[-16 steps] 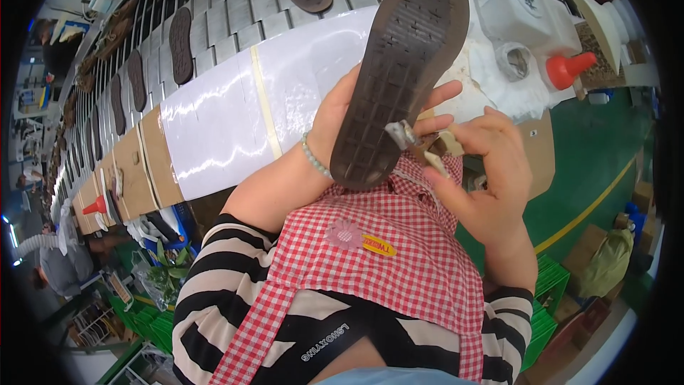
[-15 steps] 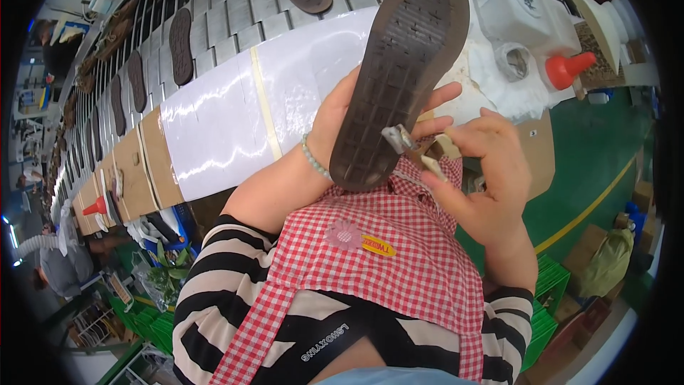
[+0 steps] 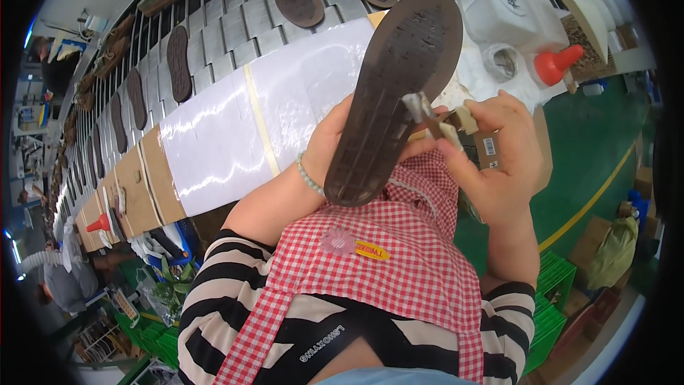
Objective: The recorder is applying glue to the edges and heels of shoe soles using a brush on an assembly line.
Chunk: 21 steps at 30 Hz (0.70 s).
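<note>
- Your left hand (image 3: 335, 139) grips the dark shoe sole (image 3: 395, 93), tread side up.
- Your right hand (image 3: 499, 157) pinches a small brush (image 3: 434, 117) against the sole's edge.

The sole (image 3: 395, 93) has tilted slightly in the left hand (image 3: 335, 146); the brush (image 3: 427, 117) in the right hand's fingers (image 3: 463, 160) has edged along its rim.
</note>
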Each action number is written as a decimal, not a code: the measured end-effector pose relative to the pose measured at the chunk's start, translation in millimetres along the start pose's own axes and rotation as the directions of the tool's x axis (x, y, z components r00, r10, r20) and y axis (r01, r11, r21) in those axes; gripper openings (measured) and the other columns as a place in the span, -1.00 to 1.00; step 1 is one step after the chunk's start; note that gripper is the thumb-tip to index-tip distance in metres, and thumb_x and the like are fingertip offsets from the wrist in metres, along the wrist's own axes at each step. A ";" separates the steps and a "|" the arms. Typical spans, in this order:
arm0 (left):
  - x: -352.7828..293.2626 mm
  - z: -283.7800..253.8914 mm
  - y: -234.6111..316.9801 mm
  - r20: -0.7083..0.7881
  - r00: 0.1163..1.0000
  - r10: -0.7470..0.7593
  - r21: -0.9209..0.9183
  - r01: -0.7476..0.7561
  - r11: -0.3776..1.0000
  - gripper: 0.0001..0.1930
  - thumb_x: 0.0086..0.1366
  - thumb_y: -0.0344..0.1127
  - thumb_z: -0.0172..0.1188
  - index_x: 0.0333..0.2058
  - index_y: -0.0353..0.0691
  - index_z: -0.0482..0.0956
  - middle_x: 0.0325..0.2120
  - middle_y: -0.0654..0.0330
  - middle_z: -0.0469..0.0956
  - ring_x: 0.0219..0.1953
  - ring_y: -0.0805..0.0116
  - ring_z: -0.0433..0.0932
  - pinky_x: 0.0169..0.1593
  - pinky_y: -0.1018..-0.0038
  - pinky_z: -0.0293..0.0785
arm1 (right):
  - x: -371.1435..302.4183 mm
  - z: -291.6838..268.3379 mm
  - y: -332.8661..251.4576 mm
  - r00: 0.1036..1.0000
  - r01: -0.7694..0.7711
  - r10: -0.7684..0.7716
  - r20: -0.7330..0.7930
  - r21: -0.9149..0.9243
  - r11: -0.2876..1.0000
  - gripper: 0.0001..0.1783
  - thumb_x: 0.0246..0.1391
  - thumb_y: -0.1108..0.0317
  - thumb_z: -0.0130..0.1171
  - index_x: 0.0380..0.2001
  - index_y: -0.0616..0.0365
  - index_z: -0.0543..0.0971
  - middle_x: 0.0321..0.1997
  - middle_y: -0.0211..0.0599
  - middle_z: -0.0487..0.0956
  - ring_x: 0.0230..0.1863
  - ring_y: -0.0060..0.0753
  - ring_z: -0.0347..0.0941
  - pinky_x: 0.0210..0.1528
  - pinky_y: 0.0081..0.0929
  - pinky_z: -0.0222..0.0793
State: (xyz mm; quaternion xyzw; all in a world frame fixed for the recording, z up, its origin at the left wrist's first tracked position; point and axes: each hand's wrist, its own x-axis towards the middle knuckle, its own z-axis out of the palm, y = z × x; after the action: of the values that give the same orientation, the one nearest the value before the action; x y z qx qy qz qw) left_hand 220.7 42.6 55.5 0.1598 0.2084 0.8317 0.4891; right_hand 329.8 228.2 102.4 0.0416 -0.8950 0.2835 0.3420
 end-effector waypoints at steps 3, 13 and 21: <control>-2.2 -0.8 -0.7 -0.044 0.999 -0.027 0.011 0.027 1.000 -0.42 0.59 -0.02 -0.26 0.41 -0.24 0.14 0.37 -0.08 0.23 0.44 -0.10 0.16 0.39 -0.11 0.29 | 1.8 -1.9 -0.9 0.999 -0.008 0.010 0.053 -0.033 0.999 -0.49 -0.33 0.46 0.51 -0.17 0.19 0.62 -0.32 -0.31 0.58 -0.20 -0.15 0.50 -0.05 -0.25 0.38; 0.2 -15.8 -3.4 -0.005 0.968 -0.250 -0.327 0.234 0.916 -0.37 0.58 0.06 -0.32 0.45 -0.17 0.08 0.43 -0.01 0.15 0.44 -0.32 0.09 0.33 -0.30 0.24 | 7.8 -10.0 27.1 0.994 -0.101 0.103 0.031 -0.063 0.993 -0.53 -0.26 0.44 0.50 -0.17 0.13 0.62 -0.31 -0.34 0.59 -0.19 -0.21 0.50 -0.05 -0.25 0.36; 12.5 -40.4 -4.6 0.060 0.991 -0.123 -0.338 0.136 0.931 -0.36 0.54 0.09 -0.18 0.45 -0.09 0.11 0.41 0.02 0.20 0.45 -0.27 0.07 0.35 -0.35 0.18 | 20.9 -34.1 80.9 0.972 -0.206 0.166 -0.167 -0.262 0.943 -0.57 -0.13 0.37 0.47 -0.12 0.15 0.64 -0.25 -0.28 0.61 -0.14 -0.18 0.51 0.02 -0.22 0.37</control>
State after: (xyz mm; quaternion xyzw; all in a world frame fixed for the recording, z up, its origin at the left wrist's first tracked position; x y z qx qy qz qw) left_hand 199.3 47.9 19.1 0.0744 0.0620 0.8180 0.5670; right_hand 312.3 316.6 97.5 -0.1121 -0.8989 0.1886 0.3792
